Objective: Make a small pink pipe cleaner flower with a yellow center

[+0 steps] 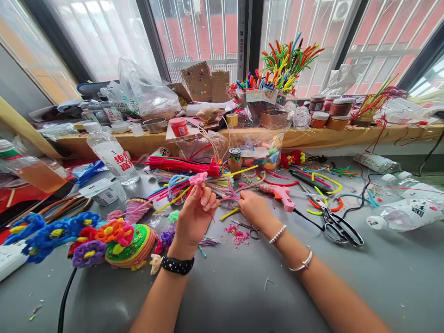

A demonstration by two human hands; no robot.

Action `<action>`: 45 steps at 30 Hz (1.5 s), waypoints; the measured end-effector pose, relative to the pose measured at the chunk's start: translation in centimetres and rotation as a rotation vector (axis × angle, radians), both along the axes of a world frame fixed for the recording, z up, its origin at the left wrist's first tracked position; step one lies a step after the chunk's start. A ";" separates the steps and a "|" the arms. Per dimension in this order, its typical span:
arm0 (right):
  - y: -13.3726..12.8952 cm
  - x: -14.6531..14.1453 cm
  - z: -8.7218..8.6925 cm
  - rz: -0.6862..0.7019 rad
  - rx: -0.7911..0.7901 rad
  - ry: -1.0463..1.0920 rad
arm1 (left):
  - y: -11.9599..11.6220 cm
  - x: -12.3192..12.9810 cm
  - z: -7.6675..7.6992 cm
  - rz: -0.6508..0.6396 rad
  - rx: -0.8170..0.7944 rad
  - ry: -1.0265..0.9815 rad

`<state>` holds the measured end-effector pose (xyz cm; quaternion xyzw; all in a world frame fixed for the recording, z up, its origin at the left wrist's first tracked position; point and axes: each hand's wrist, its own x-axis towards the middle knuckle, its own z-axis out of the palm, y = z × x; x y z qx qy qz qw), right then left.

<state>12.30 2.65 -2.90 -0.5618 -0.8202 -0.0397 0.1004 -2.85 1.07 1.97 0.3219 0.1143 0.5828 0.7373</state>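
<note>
My left hand [194, 212] is raised over the table with a small pink pipe-cleaner flower [198, 179] pinched between thumb and fingertips. Lower and to the right, my right hand [255, 210] has its fingers closed just above the tabletop. Pink pipe-cleaner strands lie at its fingertips, and I cannot make out what it grips. A yellow pipe-cleaner piece [230, 213] lies beside those fingers. Below the right hand are small scissors [254, 233] and a scatter of pink clippings [239, 236]. Just beyond it rests a pink glue gun [282, 196].
A bundle of red pipe cleaners [183, 165] lies behind my hands. Finished flowers [57, 235] and a round green-topped piece [130, 245] sit at left. Large scissors [338, 226] and plastic bottles [412, 213] lie at right. A bottle [113, 155] stands at left; a cluttered ledge [322, 136] runs behind.
</note>
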 end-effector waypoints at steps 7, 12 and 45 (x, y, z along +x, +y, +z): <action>-0.4 1.0 -0.1 -0.054 0.008 0.139 | 0.2 0.2 -0.2 0.009 0.001 0.076; -1.6 2.2 1.8 -0.023 -0.043 0.834 | 0.2 0.8 -1.1 0.088 0.029 0.323; -4.0 1.9 4.4 0.122 0.024 1.085 | -0.6 2.1 -1.9 0.178 0.200 0.764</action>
